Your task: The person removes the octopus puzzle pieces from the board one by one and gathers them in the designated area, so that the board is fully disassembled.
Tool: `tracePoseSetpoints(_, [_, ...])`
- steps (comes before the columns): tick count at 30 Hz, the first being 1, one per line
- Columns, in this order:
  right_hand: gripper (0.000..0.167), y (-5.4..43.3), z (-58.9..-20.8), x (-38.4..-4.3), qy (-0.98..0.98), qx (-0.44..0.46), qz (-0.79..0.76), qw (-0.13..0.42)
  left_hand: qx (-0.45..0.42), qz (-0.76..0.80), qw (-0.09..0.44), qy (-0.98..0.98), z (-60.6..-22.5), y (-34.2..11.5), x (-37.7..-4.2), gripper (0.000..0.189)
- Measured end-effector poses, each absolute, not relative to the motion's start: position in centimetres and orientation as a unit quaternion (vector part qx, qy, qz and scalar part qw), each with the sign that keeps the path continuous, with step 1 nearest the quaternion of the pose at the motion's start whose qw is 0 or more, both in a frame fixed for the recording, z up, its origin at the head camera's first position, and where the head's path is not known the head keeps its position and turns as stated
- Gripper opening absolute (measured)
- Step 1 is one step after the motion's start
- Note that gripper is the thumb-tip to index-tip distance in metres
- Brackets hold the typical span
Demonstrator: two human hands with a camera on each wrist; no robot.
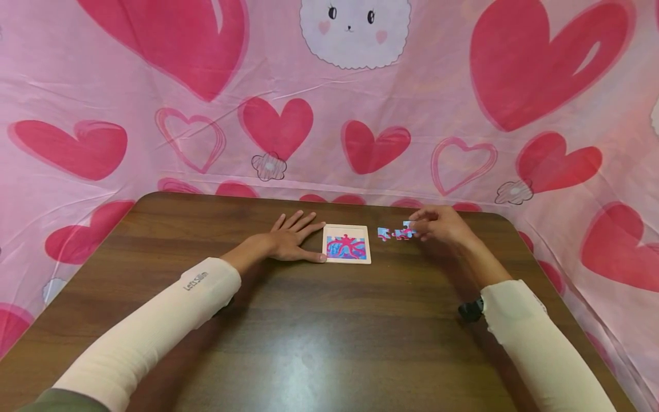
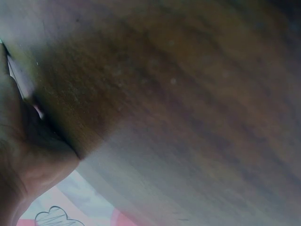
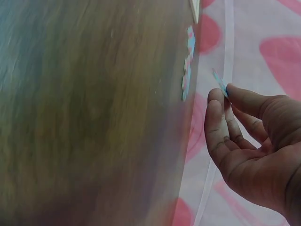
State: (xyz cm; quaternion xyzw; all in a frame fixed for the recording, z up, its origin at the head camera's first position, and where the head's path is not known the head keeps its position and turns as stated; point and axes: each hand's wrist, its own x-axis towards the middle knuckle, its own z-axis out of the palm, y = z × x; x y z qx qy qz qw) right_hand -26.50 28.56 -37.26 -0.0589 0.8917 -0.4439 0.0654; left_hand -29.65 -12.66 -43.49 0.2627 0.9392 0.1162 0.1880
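Observation:
A small square jigsaw tray (image 1: 355,230) lies on the table, its lower part filled with a blue, purple and pink octopus-like picture (image 1: 346,249). My left hand (image 1: 288,239) lies spread on the table to its left, with the thumb and index fingertips at the tray's left edge. In the left wrist view only part of the left hand (image 2: 28,155) shows. To the right of the tray, my right hand (image 1: 440,225) pinches a puzzle piece (image 3: 219,84) between thumb and fingers, raised over the table. Loose puzzle pieces (image 1: 383,233) lie between the tray and this hand.
The brown wooden table (image 1: 319,320) has its far edge just beyond the hands. Behind it hangs a pink cloth (image 1: 319,114) with hearts. A dark watch or band (image 1: 471,310) sits on the right wrist.

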Motion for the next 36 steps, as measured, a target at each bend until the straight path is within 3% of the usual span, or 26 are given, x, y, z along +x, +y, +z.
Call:
tracePoseSetpoints(18, [0.037, 31.4, -38.3, -27.7, 0.904, -0.014, -0.415, 0.104, 0.261, 0.116, 0.181, 0.941, -43.6, -12.5, -29.6, 0.118])
tracePoseSetpoints(36, [0.035, 31.5, -39.2, -27.9, 0.916, 0.004, -0.386, 0.106, 0.257, 0.114, 0.185, 0.942, -43.4, -12.5, -29.4, 0.116])
